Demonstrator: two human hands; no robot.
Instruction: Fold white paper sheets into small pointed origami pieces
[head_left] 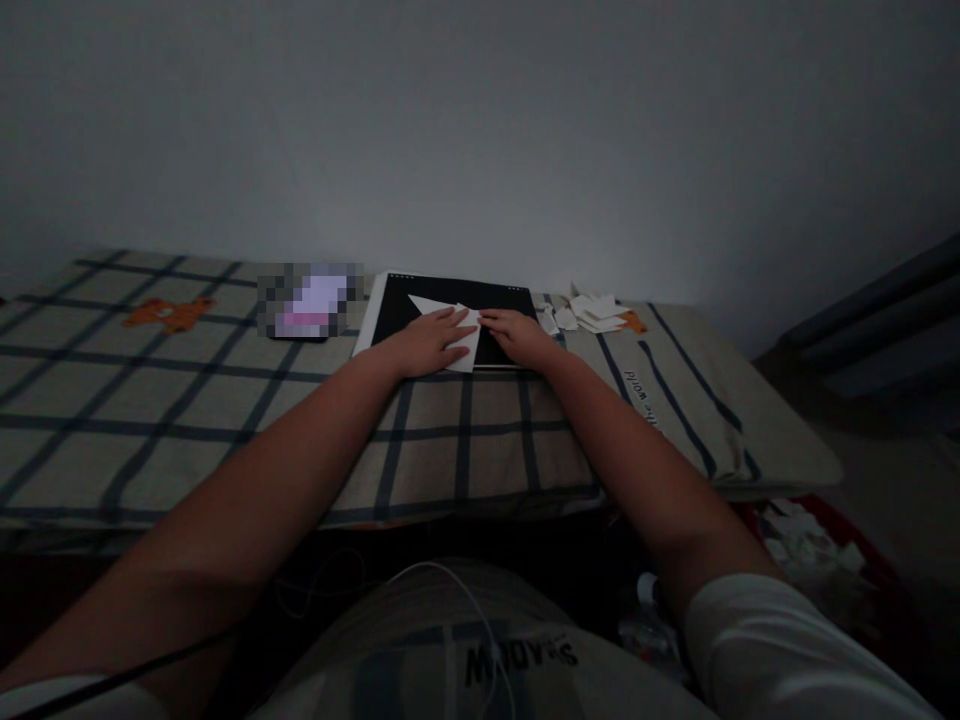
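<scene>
A white folded paper point(463, 355) with a pointed corner at its far left lies on a black spiral-hole pad point(397, 305). My left hand point(429, 342) rests flat on the paper, fingers spread and pointing right. From the other side, my right hand point(516, 335) reaches in with its fingers stretched out, and the fingertips touch the paper's right edge. Part of the paper is hidden under my left hand. No grip around anything shows in either hand.
A checked cloth point(225, 400) covers the table. A pixelated phone point(311, 305) lies left of the pad, an orange printed figure point(169, 314) farther left. White paper pieces point(592, 310) are heaped at the right. Below, a red container point(877, 570) holds paper scraps.
</scene>
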